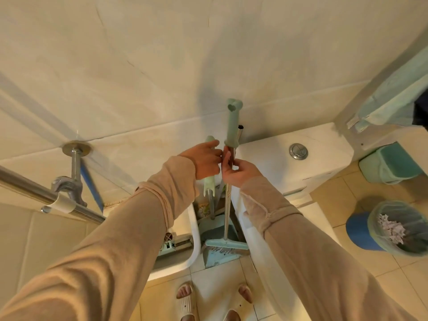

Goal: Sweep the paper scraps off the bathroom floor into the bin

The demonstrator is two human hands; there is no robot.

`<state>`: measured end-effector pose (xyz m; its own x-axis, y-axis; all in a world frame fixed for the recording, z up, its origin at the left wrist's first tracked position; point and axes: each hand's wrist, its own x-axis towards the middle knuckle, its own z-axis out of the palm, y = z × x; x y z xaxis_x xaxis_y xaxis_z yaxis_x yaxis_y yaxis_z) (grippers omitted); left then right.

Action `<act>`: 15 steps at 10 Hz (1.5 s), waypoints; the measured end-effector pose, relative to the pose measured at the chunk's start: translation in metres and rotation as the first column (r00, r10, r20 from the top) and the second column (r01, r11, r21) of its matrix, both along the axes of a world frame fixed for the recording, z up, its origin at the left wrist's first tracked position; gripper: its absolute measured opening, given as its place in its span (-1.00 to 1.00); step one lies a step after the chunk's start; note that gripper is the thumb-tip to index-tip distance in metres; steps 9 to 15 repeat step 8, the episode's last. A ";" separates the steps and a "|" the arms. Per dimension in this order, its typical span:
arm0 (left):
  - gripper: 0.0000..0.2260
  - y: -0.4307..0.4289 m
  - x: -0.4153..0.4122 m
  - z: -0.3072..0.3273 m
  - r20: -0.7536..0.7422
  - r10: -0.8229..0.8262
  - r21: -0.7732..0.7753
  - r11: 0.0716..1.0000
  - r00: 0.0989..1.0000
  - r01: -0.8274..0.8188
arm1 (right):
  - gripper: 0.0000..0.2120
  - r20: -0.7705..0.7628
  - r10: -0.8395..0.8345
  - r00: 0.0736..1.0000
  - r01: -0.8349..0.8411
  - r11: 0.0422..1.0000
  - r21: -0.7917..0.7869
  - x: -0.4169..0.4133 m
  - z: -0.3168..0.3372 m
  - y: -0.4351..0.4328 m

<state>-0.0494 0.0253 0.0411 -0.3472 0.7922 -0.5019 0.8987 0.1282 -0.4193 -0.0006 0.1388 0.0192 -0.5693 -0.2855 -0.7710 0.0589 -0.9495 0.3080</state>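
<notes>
A broom [225,218] with a metal shaft and pale green grip stands upright between the sink and the toilet, its teal head [225,245] resting in a teal dustpan [215,253]. My right hand [238,173] is closed around the broom's shaft just below the grip. My left hand [205,162] is wrapped around the light green handle [209,185] of the dustpan, right beside the broom. A bin [399,228] lined with a clear bag stands on the floor at the right and holds several paper scraps [391,229].
A white toilet cistern [298,158] with a flush button is right of the broom. A white sink [185,253] and chrome rail [41,193] are on the left. A teal container [391,164] sits by the wall. My feet in slippers [185,297] stand on tan tiles.
</notes>
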 end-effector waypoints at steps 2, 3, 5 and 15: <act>-0.78 0.004 -0.005 -0.005 -0.031 0.039 -0.022 0.999 0.999 -0.040 | -0.68 0.038 -0.045 0.998 0.043 0.998 0.053 -0.011 -0.003 0.004; -0.75 0.005 0.003 -0.019 -0.008 0.122 0.019 0.992 0.992 -0.122 | -0.70 0.031 -0.046 0.998 0.041 0.990 0.133 -0.015 -0.006 0.004; -0.70 -0.002 0.003 -0.027 0.027 0.184 0.141 0.972 0.982 -0.186 | -0.57 -0.053 0.177 0.983 -0.146 0.918 0.368 -0.028 0.011 0.015; -0.48 -0.030 0.043 -0.025 0.041 0.282 0.449 0.852 0.959 -0.270 | -0.90 0.089 0.645 0.759 -0.467 0.443 0.766 0.048 -0.008 0.029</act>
